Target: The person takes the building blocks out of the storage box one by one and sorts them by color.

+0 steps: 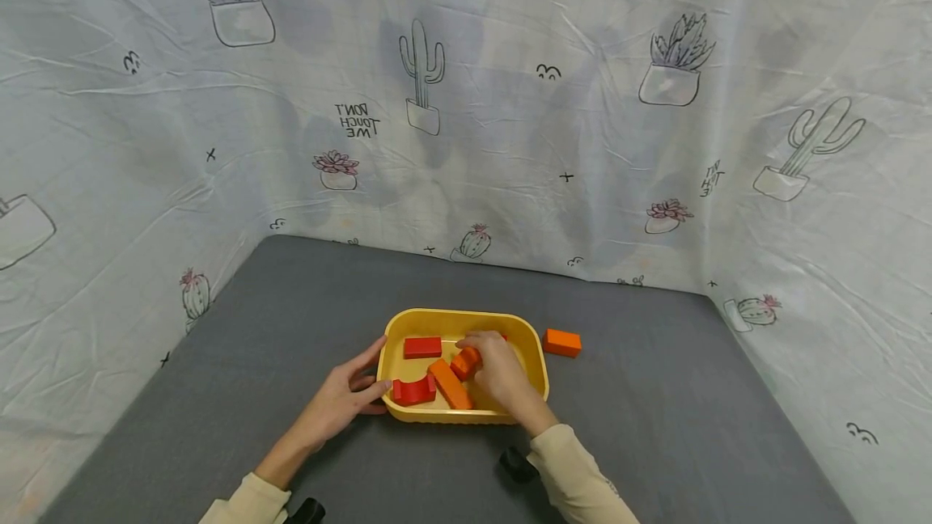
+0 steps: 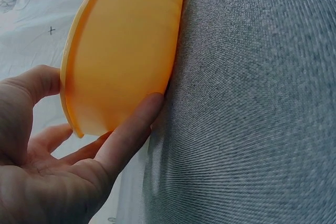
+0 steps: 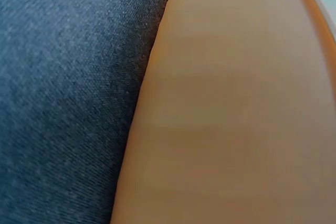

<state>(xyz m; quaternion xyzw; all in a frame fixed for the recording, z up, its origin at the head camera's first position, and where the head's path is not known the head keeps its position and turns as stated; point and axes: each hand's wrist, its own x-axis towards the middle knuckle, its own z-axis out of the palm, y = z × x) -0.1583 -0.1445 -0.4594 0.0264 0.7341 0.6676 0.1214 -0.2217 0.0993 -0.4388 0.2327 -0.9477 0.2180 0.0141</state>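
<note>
A yellow plastic tray sits on the grey cloth. My left hand holds its left end; in the left wrist view the thumb meets the rim and the other fingers lie along the outer wall. My right hand reaches inside over the front rim, fingers curled on an orange block. Near it in the tray lie a long orange block, a red rectangular block and a red block with a curved notch. A bit of red shows behind the right hand, mostly hidden.
Just right of the tray, another orange block lies on the grey cloth. White fabric printed with cacti hangs at the back and both sides. In the right wrist view the tray wall fills most of the picture.
</note>
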